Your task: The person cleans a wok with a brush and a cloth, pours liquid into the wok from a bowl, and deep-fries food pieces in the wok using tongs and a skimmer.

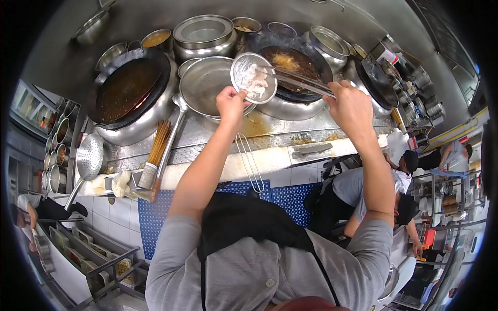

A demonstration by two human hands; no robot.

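Note:
My left hand (231, 105) grips the rim of a small metal bowl (240, 66), tilted so its inside shows. Pale, whitish coated pieces (254, 82) that look like raw meat lie in the bowl. Closed around a pair of long metal tongs (306, 83), my right hand (350, 106) is to the right of the bowl. The tongs' tips reach into the bowl by the pale pieces. Just behind the bowl is a wok of dark oil (306, 62) with a golden, bubbling clump (285, 62) in it. Below the bowl is a wide metal pan (207, 85).
Another wok (129, 90) with dark liquid stands at left. A perforated skimmer (90, 157), a ladle (180, 102) and a bamboo brush (155, 150) lie along the counter's left side. A cleaver-like blade (314, 149) rests on the front ledge. Co-workers (345, 189) are behind me to the right.

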